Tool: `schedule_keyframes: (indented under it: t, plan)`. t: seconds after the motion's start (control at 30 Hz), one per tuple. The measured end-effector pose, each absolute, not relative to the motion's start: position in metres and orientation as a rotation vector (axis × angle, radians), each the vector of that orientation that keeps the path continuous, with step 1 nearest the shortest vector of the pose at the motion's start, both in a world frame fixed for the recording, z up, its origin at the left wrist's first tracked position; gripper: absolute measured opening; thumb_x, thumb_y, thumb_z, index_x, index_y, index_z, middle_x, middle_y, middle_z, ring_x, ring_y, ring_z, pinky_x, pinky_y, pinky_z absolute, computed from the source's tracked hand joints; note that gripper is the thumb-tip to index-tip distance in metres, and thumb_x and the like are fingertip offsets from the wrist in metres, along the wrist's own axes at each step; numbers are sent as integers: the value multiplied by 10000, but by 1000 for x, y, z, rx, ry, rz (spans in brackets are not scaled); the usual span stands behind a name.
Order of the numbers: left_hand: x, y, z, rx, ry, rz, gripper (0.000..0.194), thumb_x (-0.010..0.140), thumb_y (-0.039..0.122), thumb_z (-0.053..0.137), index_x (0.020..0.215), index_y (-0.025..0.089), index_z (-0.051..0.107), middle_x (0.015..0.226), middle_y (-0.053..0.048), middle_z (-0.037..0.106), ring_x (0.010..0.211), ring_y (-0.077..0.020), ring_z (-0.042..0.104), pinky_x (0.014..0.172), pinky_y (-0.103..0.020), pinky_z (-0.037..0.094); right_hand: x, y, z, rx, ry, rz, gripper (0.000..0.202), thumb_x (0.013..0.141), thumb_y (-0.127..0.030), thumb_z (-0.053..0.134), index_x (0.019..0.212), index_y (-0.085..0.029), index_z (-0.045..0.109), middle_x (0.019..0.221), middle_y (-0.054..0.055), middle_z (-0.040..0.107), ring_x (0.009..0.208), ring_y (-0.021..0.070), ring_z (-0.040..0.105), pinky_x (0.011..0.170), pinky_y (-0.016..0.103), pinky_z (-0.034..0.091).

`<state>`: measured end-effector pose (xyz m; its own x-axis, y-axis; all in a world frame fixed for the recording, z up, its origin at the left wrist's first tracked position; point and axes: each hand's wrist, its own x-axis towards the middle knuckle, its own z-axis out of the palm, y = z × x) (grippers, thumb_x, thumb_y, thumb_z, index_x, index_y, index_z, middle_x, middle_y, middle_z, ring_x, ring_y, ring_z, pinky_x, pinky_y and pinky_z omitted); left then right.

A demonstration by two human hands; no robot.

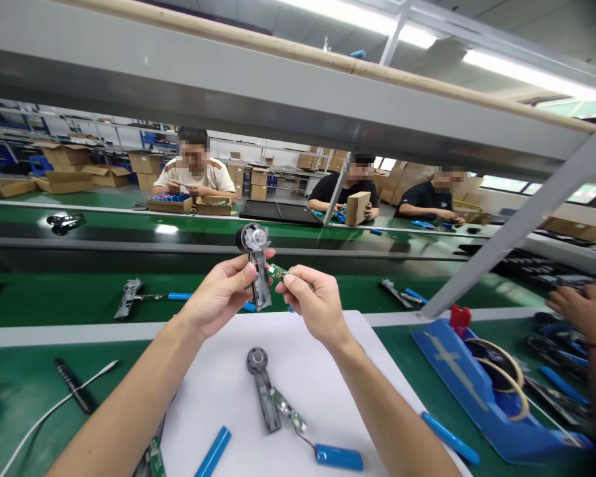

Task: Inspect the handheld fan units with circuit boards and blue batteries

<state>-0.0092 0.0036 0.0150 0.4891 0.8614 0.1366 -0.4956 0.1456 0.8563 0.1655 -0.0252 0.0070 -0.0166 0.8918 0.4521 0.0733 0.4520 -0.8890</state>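
Observation:
In my left hand [222, 295] is a grey handheld-fan housing [261, 291] with a clear-bladed fan wheel at its top, gripped upright between thumb and fingers. My right hand [318, 301] pinches a small green circuit board [277, 271] beside the housing. Thin red and dark wires run from the board to the fan. Below both hands, a second fan housing [265, 401] lies on a white sheet [213, 384]. Its circuit board [292, 412] is wired to a blue battery cell [338, 457]. Another blue cell [213, 452] rests to the left on the sheet.
A blue bin [457, 391] stands at right, near a co-worker's hand [579, 311]. Further fan parts [128, 298] lie along the green conveyor [89, 305]. A black marker [74, 385] and white cable [44, 421] are at left. A grey slanted post [516, 199] rises at right; co-workers sit opposite.

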Motion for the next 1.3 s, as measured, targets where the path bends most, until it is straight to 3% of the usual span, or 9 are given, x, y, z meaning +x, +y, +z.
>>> schedule_keyframes:
  t: [0.27, 0.47, 0.73, 1.3]
  plan:
    - [-10, 2, 17, 1039, 409, 1023, 505, 693, 393, 875, 1142, 195, 756, 903, -63, 750, 800, -150, 667, 720, -225, 495, 165, -26, 4, -885, -1452, 745, 279, 866, -352, 592, 674, -170, 682, 563, -1, 540, 503, 102, 457, 450, 230, 331]
    - [-9, 1, 19, 1035, 380, 1037, 490, 707, 377, 866, 1145, 185, 759, 841, -43, 743, 702, -121, 634, 686, -217, 488, 164, -25, 1, -875, -1446, 748, 284, 880, -360, 597, 693, -168, 689, 605, 15, 592, 528, 106, 475, 443, 224, 331]
    - [-9, 0, 18, 1058, 384, 1034, 485, 746, 382, 839, 1175, 178, 741, 950, -70, 756, 842, -165, 688, 749, -229, 510, 164, -24, -2, -813, -1430, 745, 282, 907, -352, 608, 705, -172, 688, 628, 8, 618, 548, 97, 484, 461, 213, 343]
    - [-9, 0, 18, 1073, 386, 1021, 509, 743, 405, 840, 1184, 172, 735, 941, -71, 757, 868, -171, 697, 788, -235, 512, 164, -25, -2, -790, -1419, 751, 269, 911, -325, 608, 702, -173, 684, 634, 1, 626, 541, 87, 477, 476, 213, 347]
